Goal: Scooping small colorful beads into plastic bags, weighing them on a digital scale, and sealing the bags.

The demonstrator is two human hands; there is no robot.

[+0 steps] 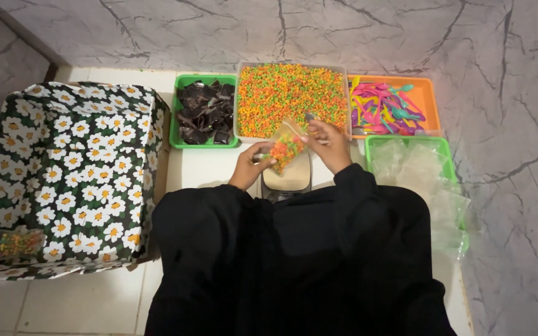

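Both my hands hold a small clear plastic bag partly filled with orange, green and yellow pellets. My left hand grips its lower left side. At the bag's upper right edge my right hand pinches the opening. The bag hangs just above a small weighing scale on the white tiled surface. Behind the bag stands a grey tray heaped with the same coloured pellets. Black sleeves cover both my arms.
A green tray of dark packets stands left of the pellets, an orange tray of coloured plastic spoons to the right. A green tray of clear empty bags sits near right. A daisy-patterned box is on the left, with a filled bag.
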